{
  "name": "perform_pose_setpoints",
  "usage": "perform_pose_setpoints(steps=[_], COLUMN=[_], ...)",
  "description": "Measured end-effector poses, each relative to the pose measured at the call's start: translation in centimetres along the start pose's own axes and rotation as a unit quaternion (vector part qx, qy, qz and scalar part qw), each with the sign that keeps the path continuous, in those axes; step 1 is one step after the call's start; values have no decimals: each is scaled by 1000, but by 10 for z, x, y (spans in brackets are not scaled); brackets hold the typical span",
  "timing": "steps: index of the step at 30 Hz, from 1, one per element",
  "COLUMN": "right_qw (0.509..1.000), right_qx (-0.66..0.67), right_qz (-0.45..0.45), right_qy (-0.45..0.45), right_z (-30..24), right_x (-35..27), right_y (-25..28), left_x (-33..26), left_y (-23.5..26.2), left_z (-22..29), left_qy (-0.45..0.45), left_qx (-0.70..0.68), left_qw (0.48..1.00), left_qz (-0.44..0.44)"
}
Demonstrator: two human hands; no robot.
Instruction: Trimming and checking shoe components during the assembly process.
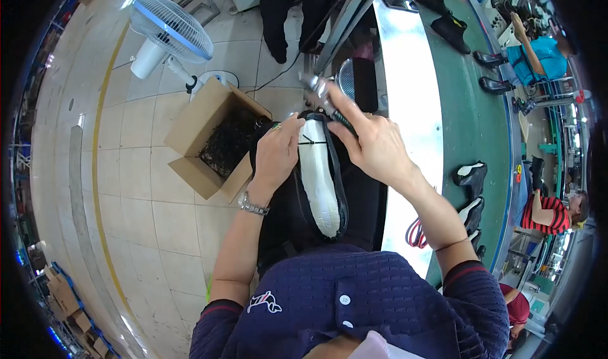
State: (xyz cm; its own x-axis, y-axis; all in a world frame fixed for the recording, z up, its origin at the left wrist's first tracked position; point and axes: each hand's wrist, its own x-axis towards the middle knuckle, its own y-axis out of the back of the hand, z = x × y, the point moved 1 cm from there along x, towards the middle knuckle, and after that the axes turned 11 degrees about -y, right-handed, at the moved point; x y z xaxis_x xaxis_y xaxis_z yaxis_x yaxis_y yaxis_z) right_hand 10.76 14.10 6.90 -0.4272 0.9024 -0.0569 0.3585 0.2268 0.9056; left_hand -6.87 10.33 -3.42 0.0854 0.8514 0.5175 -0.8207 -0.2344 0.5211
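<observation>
A black shoe (320, 182), sole up with its white insole facing the camera, is held over the lap, its toe end clasped by the left hand (277, 151). A metal-tipped tool (323, 98) is gripped in the closed right hand (373, 145) and pressed at the shoe's toe. An open cardboard box (212, 137) of dark scraps is seen on the floor to the left.

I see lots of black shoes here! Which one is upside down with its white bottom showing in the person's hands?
The shoe on the lap, held by the left hand and right hand. The other shoes sit on the green conveyor belt, untouched.
</observation>
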Motion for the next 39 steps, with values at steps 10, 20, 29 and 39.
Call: perform_pose_setpoints(steps=[10, 20, 29, 39], right_qw=[967, 877, 741, 647], right_qx=[176, 55, 18, 578], right_qz=[-27, 237, 182, 53], right_qy=[-182, -415, -647, -495], right_z=[51, 206, 187, 121], right_x=[-55, -160, -330, -269], right_y=[-24, -103, -87, -46], left_x=[12, 34, 24, -2], left_y=[-1, 4, 11, 2], left_z=[11, 12, 3, 33], left_qy=[65, -10, -22, 117], left_qx=[-46, 2, 47, -82], left_qw=[995, 969, 975, 989], left_qz=[-63, -249, -216, -43])
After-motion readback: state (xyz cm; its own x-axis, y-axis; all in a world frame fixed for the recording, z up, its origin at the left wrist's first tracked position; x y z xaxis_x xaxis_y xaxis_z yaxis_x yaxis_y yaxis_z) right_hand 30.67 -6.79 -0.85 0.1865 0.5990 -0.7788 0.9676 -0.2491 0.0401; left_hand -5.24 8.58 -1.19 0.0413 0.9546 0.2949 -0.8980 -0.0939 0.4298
